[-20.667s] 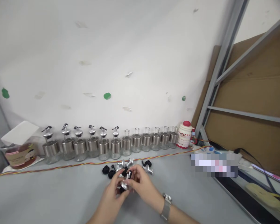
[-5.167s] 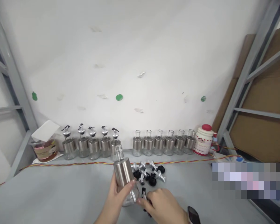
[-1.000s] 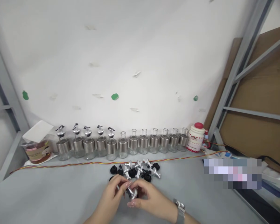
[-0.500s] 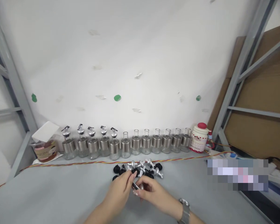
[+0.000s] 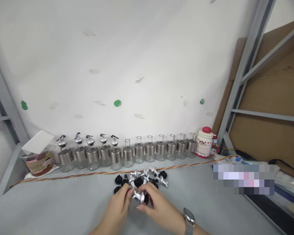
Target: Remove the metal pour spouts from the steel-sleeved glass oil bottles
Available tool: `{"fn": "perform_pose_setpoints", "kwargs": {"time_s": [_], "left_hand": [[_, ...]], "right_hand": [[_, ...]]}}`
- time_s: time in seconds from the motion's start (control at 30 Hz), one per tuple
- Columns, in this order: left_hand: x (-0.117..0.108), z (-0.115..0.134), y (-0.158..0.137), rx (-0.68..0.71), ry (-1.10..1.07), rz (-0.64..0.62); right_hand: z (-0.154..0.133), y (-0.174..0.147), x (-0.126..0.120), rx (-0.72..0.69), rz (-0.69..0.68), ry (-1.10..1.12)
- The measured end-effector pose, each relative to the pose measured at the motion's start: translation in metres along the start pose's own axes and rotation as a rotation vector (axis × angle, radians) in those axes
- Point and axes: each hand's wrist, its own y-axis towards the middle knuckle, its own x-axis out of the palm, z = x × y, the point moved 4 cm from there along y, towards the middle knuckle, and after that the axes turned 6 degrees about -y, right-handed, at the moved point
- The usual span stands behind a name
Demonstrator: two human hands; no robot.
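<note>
Silver bottle pourer [image 5: 139, 196] that I held above the grey table [image 5: 71, 202], my right hand [image 5: 155, 201] curled around its wide collar, my left hand [image 5: 118, 203] pinching its narrow end, loose pourers [image 5: 138, 181] just beyond, glass bottles [image 5: 128, 152] behind.

Your left hand [image 5: 119, 204], bottom centre of frame: back up, knuckles bent, thumb and index tips close together in a pinch pointing up-right. Your right hand [image 5: 159, 204], just right of it: fingers curled over, thumb stretched left below them, C-shaped grip. Fingertips of both hands near each other. Left forearm [image 5: 101, 227] enters at bottom edge, slanting up-right; right wrist [image 5: 182, 220] lower right, slanting up-left. Remaining fingers mostly hidden.
</note>
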Motion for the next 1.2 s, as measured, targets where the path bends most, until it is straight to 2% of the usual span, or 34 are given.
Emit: {"fn": "perform_pose_setpoints", "kwargs": {"time_s": [0.17, 0.3, 0.5, 0.6, 0.77, 0.93, 1.2], "left_hand": [[-0.004, 0.005, -0.002, -0.036, -0.096, 0.013], [-0.009, 0.01, -0.002, 0.023, -0.105, 0.034], [-0.002, 0.008, -0.005, 0.199, -0.149, 0.015], [0.0, 0.009, -0.007, 0.18, -0.185, -0.004], [-0.002, 0.01, -0.006, 0.093, -0.253, 0.017], [-0.008, 0.013, -0.004, 0.231, -0.082, 0.045], [-0.005, 0.022, -0.009, 0.437, 0.289, 0.012]], "right_hand": [[0.003, 0.0, 0.003, 0.051, 0.035, 0.021], [0.016, 0.009, 0.005, 0.153, 0.095, 0.328], [0.02, 0.016, 0.018, 0.17, -0.088, 0.783], [0.016, 0.013, 0.028, 0.186, -0.145, 0.91], [0.013, 0.01, 0.036, 0.189, -0.2, 0.967], [0.012, 0.009, 0.029, 0.163, -0.274, 0.944], [0.007, 0.002, 0.041, 0.183, -0.379, 0.941]]}}
